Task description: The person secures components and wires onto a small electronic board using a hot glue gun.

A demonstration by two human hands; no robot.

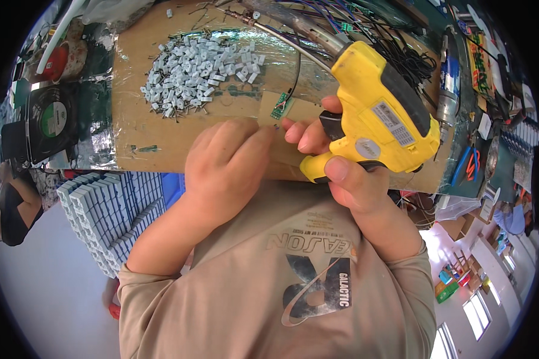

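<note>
My right hand (pixel 358 184) grips a yellow soldering gun (pixel 377 110) with a black trigger. Its long metal nozzle and thin tube point to the far left. My left hand (pixel 227 155) is closed, its fingertips pinched beside the right fingers; what they hold, if anything, is too small to make out. Just beyond both hands lies a small green circuit board (pixel 279 105) on a piece of tan card, with a dark cable running off it. A heap of small white plastic pieces with metal pins (pixel 200 72) lies beyond my left hand.
A black fan (pixel 53 122) stands on the left of the brown worktop (pixel 167 134). Black cables (pixel 401 57) are piled at the far right, near a blue-and-silver tool (pixel 448 81) and blue-handled pliers (pixel 461 166). Stacked white trays (pixel 111 209) stand below left; another person is at far left.
</note>
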